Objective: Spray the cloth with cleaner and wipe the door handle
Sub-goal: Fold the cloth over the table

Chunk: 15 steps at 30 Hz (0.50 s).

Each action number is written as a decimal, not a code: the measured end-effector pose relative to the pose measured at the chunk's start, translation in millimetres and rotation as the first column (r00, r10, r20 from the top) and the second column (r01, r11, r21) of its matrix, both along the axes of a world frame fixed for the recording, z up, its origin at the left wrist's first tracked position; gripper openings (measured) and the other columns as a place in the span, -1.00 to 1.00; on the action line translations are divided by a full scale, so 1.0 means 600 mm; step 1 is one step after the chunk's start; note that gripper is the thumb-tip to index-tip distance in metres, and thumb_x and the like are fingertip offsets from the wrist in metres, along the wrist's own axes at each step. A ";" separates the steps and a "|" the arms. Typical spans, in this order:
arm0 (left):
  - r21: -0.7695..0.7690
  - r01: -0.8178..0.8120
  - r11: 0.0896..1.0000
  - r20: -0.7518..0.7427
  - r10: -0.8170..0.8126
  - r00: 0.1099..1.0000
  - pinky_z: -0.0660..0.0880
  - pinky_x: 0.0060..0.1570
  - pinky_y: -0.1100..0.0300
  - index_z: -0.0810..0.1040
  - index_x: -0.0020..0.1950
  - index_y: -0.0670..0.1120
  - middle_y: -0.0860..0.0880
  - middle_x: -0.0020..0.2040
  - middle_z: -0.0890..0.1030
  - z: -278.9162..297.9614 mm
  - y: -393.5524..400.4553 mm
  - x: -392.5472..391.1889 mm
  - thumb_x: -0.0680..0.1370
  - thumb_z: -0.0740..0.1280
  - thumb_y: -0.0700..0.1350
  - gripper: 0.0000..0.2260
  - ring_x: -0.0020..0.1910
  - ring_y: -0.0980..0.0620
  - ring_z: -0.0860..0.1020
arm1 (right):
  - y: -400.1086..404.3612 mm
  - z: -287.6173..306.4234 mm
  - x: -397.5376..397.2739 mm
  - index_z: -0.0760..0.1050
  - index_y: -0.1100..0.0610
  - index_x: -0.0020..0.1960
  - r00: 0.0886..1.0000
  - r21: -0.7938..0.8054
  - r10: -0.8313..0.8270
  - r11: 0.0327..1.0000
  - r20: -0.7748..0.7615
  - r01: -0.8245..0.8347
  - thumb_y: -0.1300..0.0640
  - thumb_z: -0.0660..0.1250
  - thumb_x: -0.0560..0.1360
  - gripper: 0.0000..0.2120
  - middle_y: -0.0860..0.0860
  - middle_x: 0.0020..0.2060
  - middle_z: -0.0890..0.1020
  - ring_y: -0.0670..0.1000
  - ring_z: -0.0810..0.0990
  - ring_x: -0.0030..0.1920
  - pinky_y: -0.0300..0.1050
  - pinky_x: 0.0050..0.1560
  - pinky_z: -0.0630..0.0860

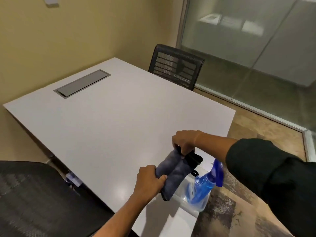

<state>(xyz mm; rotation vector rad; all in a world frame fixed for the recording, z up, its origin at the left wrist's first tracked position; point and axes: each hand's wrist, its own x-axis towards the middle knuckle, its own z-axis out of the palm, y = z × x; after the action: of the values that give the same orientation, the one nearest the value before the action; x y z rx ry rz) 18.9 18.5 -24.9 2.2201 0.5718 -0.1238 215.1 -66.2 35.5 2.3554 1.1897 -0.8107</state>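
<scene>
A folded grey cloth (172, 170) with a black edge is held above the near right corner of the white table (119, 120). My left hand (150, 178) grips its lower end. My right hand (185, 141) pinches its upper black edge. A clear spray bottle with blue liquid and a blue trigger head (203, 187) stands on the table corner just right of the cloth, under my right forearm. No door handle is in view.
A black mesh chair (177, 67) stands at the table's far side, and another dark chair (34, 197) is at the near left. A grey cable hatch (82, 84) is set into the tabletop. Frosted glass panels (248, 40) line the right.
</scene>
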 end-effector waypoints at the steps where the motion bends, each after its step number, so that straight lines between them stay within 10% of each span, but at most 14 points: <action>1: -0.010 -0.020 1.000 -0.012 0.020 1.000 0.33 -0.52 0.48 0.41 -0.27 0.03 0.11 -0.36 0.48 -0.007 -0.004 0.003 0.50 0.36 0.01 -0.80 -0.41 0.13 0.47 | 0.007 -0.003 0.001 0.49 0.03 -0.14 1.000 -0.028 0.014 1.000 0.000 -0.014 0.10 0.56 0.30 -0.73 -0.02 -0.22 0.48 0.05 0.63 -0.34 -0.01 -0.29 0.66; 8: 0.078 -0.034 0.996 -0.119 0.043 0.992 0.52 -0.11 0.22 0.54 0.13 -0.13 -0.11 0.07 0.60 -0.032 -0.028 0.026 0.58 0.26 0.01 -0.74 -0.06 -0.05 0.58 | 0.031 -0.041 -0.004 0.35 0.10 -0.26 0.991 -0.166 0.129 0.979 0.033 -0.122 0.11 0.54 0.34 -0.67 0.01 -0.30 0.41 -0.06 0.46 -0.53 -0.27 -0.69 0.33; 15: 0.057 -0.074 0.996 -0.115 0.081 0.990 0.40 -0.16 0.29 0.48 0.20 -0.12 -0.09 0.14 0.42 -0.042 -0.047 0.047 0.60 0.27 -0.01 -0.74 -0.17 0.06 0.42 | 0.038 -0.091 -0.002 0.22 0.06 -0.34 0.981 -0.181 0.189 0.967 0.045 -0.178 0.11 0.49 0.39 -0.58 0.02 -0.32 0.34 -0.04 0.37 -0.47 -0.21 -0.57 0.26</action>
<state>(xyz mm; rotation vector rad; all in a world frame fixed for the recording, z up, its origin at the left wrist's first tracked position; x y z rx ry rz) 47.4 -9.7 -49.9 2.2488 0.7324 -0.2019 213.9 -43.5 -19.0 2.0785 1.2353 -0.7427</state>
